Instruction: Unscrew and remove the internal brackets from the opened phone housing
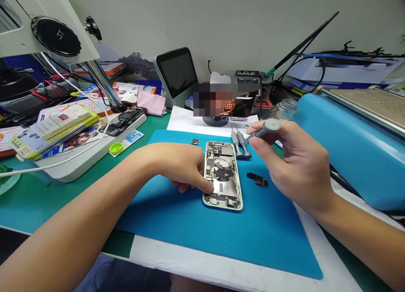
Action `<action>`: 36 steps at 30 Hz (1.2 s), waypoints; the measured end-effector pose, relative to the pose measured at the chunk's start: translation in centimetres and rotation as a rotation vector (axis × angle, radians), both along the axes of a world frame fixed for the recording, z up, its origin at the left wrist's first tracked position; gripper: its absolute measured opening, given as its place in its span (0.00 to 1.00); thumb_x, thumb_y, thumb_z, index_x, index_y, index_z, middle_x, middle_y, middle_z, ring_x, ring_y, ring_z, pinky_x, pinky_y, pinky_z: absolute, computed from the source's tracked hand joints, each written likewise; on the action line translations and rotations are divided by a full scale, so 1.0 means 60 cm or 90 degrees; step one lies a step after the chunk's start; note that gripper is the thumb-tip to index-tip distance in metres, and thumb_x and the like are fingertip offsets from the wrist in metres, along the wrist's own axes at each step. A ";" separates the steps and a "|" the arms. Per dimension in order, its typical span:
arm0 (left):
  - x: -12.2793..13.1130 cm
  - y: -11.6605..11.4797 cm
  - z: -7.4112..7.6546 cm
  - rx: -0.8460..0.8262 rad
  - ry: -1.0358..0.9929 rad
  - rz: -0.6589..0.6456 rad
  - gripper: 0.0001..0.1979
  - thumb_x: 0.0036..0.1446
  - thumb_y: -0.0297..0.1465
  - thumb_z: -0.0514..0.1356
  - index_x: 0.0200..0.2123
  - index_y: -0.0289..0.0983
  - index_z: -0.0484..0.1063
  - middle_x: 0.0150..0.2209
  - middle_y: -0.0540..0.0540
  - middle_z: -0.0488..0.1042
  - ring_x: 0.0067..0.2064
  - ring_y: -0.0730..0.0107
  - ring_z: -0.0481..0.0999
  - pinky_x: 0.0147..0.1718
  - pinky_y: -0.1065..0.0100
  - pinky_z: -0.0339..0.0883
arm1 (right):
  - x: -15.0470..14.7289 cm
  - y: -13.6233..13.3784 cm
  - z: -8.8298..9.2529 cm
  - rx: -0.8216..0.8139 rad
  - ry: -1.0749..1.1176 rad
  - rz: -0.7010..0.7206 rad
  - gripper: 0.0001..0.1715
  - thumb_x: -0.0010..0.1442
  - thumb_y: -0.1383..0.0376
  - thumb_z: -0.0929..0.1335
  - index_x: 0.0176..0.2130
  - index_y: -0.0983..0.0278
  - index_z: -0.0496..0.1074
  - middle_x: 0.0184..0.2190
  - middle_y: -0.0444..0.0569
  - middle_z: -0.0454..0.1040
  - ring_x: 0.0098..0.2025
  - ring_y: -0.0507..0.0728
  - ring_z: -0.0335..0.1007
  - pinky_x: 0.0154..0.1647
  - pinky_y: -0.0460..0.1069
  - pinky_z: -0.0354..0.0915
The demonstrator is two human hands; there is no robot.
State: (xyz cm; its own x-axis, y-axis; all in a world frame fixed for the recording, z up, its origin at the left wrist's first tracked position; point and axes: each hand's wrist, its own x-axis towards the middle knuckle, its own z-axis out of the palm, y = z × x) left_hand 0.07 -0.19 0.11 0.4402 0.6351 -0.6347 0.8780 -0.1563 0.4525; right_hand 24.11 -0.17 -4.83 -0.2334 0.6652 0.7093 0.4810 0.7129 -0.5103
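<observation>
Pinching screwdriver [264, 130] in right hand [297, 165], left hand [182, 165] touching phone [225, 178]

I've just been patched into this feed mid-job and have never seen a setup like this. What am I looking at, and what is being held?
This is one view, from a camera worn on the person's head, looking down at their own two bare hands; no robot is involved. The left hand rests against the left edge of an opened phone, insides showing, which lies on a blue mat. The right hand holds a grey screwdriver raised above the mat, apart from the phone. Beside the phone lie two more screwdrivers and a small black part. A glass jar stands behind them, and a blue machine sits at the right.
</observation>
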 end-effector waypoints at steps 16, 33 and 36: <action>0.009 -0.003 0.000 0.003 0.029 0.009 0.21 0.58 0.48 0.65 0.21 0.40 0.73 0.22 0.49 0.79 0.24 0.67 0.74 0.22 0.68 0.61 | 0.051 0.091 -0.006 -0.149 -0.417 -0.083 0.22 0.65 0.74 0.62 0.43 0.64 0.84 0.59 0.58 0.78 0.61 0.73 0.73 0.57 0.68 0.73; 0.003 -0.003 0.000 -0.003 0.020 0.003 0.23 0.59 0.52 0.64 0.23 0.40 0.74 0.24 0.47 0.80 0.25 0.67 0.74 0.23 0.69 0.61 | 0.026 0.057 0.020 -0.159 -0.398 -0.054 0.08 0.60 0.66 0.66 0.30 0.61 0.74 0.35 0.52 0.79 0.42 0.64 0.73 0.41 0.56 0.67; 0.003 -0.005 0.000 0.000 0.011 0.002 0.24 0.58 0.53 0.65 0.23 0.40 0.74 0.23 0.47 0.79 0.25 0.66 0.74 0.22 0.69 0.61 | 0.026 0.052 0.025 -0.154 -0.434 -0.014 0.06 0.59 0.63 0.68 0.31 0.61 0.74 0.36 0.53 0.76 0.43 0.65 0.71 0.41 0.57 0.66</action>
State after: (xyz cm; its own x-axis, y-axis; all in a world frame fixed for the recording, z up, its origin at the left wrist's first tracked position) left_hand 0.22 -0.46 0.14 0.4271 0.6370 -0.6417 0.8860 -0.1530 0.4378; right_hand 25.66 2.97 -3.31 -0.5559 0.7950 0.2427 0.7619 0.6041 -0.2337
